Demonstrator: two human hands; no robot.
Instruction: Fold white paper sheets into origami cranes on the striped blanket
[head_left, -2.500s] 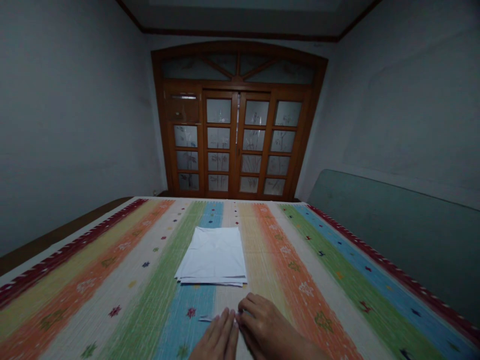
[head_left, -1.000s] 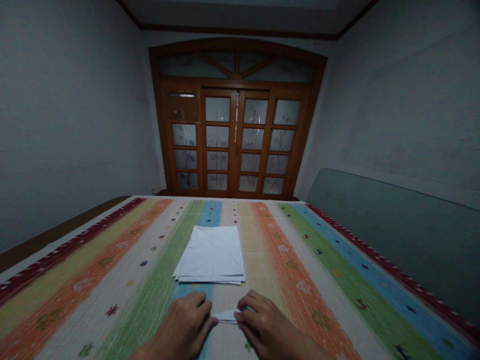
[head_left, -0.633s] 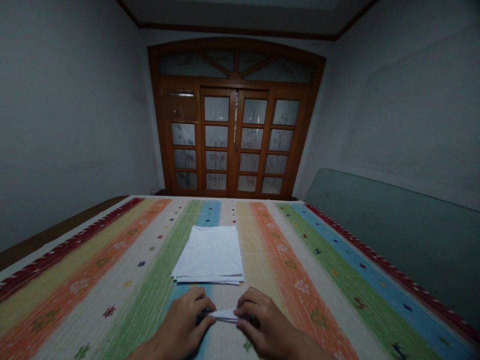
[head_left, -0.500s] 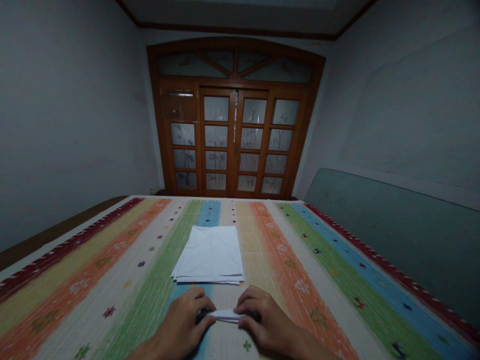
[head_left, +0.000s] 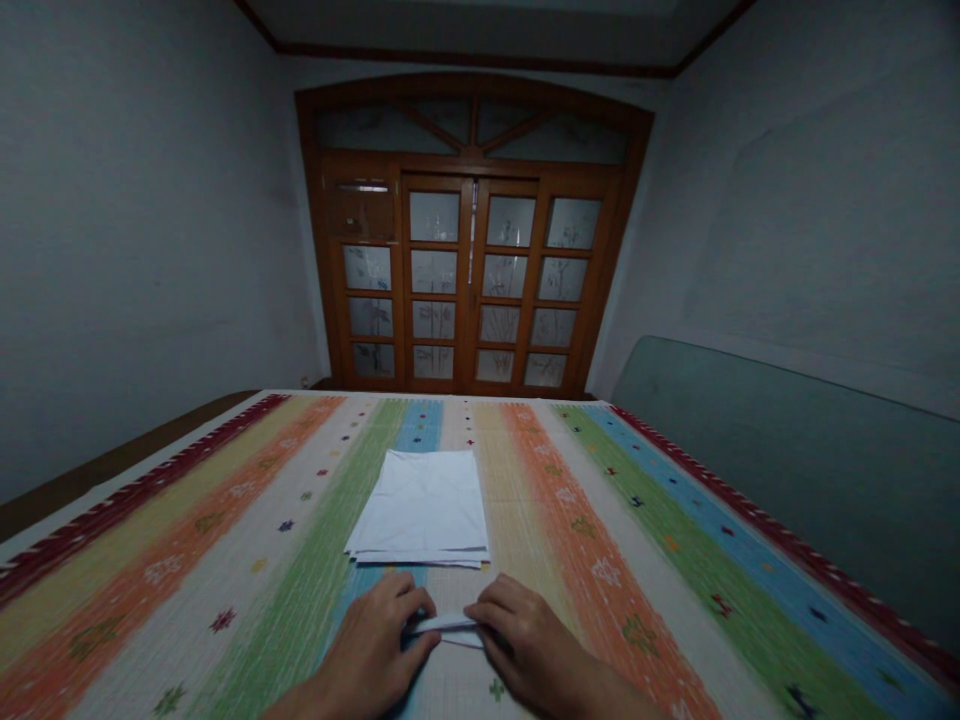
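Head view: a narrow folded white strip (head_left: 448,629) is held low over a striped bedspread (head_left: 225,560), with one end gripped by the left hand (head_left: 375,635) and the other by the right hand (head_left: 525,640). Both hands are half closed, curled over the ends, and the strip's middle is left showing between them. A pile of white sheets (head_left: 418,510) is laid just ahead of the hands, near them but not touched. Beyond the bedspread, glazed wooden doors (head_left: 465,240) are seen at the far end of the room.

Compared with the earliest frame, the left hand is no longer laid flat with its fingers stretched out, and more of the strip is exposed. Since the last frame, the strip has been tilted, its left end raised above the right, and the right hand has been drawn slightly inward. The pile has not been shifted.
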